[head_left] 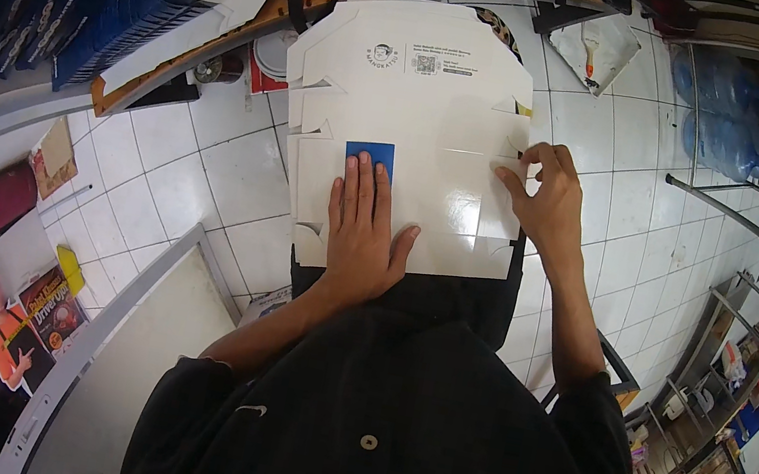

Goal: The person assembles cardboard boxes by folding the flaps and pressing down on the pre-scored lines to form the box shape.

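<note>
Several flat white cardboard box blanks [423, 103] lie in one fanned stack at the centre of the view, glossy, die-cut with notched tabs along both sides; their exact count cannot be told. One small blue rectangular card [370, 153] sits on the top sheet, at 10 o'clock from the middle of the stack. The left hand [362, 234] lies flat on the sheet, fingers straight and close together, the tips touching the blue card's lower edge. The right hand [549, 198], at 3 o'clock of the stack, has its fingers curled narrow, pinching a side tab at the sheet's edge. At 10 o'clock, well apart, a row of dark blue folded cartons [119, 14] stands on a wooden shelf [184, 50]. White square tiles [209, 166] cover the floor.
</note>
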`<state>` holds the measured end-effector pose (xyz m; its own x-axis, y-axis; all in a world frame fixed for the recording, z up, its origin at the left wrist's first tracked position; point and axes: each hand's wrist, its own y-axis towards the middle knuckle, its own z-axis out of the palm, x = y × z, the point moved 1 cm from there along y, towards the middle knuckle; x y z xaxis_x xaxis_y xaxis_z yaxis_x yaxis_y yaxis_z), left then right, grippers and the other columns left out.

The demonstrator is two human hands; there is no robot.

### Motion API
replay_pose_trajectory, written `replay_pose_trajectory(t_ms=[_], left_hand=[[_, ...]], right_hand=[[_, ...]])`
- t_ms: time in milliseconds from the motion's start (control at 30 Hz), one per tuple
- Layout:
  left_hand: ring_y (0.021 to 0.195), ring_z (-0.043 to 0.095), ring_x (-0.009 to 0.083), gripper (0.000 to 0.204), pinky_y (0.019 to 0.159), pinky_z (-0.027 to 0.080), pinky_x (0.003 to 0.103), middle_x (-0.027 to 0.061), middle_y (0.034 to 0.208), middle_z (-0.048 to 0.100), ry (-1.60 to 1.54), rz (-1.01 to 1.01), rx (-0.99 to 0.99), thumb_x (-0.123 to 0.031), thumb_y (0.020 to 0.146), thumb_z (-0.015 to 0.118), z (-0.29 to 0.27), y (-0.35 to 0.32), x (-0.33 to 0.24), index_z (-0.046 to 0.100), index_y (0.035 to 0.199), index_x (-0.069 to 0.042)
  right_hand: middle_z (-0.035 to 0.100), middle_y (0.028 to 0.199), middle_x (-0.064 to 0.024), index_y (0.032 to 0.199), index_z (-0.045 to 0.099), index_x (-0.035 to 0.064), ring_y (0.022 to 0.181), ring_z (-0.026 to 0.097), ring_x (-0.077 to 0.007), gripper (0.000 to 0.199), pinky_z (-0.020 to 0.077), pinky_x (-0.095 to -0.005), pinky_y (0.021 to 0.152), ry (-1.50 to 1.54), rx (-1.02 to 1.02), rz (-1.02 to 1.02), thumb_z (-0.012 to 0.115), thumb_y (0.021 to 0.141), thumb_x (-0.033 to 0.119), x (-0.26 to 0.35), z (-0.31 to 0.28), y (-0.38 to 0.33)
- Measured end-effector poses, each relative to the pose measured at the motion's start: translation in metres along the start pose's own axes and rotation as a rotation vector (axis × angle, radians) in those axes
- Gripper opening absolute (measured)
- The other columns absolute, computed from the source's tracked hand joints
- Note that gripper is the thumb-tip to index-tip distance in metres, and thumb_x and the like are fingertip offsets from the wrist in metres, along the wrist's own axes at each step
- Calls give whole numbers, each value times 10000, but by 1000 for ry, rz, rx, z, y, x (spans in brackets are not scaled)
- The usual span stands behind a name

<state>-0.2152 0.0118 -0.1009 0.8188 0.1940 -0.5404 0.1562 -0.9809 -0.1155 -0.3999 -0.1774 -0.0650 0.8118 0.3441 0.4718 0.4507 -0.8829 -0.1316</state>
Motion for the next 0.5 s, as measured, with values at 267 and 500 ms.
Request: replay_pose_trajectory(t_ms=[267, 500], left_hand=[[1547, 100, 526, 844, 1225, 96, 632, 404, 1629, 133, 10, -17, 9, -370, 1007, 554, 1, 0, -1, 198, 1549, 170], [1549, 90, 525, 845, 1227, 75, 629, 398, 1633, 130, -30, -11, 8, -371, 1008, 557, 1, 0, 1, 195, 1553, 165]], right_hand=[[659, 1000, -195, 984, 666, -3, 829, 686, -377, 308, 551, -456, 760, 64, -20, 55, 847, 815, 180, -3, 7, -3], [665, 994, -181, 977, 667, -2, 806, 691, -359, 319, 557, -447, 734, 16, -3, 63, 857, 806, 189, -3, 2, -2]])
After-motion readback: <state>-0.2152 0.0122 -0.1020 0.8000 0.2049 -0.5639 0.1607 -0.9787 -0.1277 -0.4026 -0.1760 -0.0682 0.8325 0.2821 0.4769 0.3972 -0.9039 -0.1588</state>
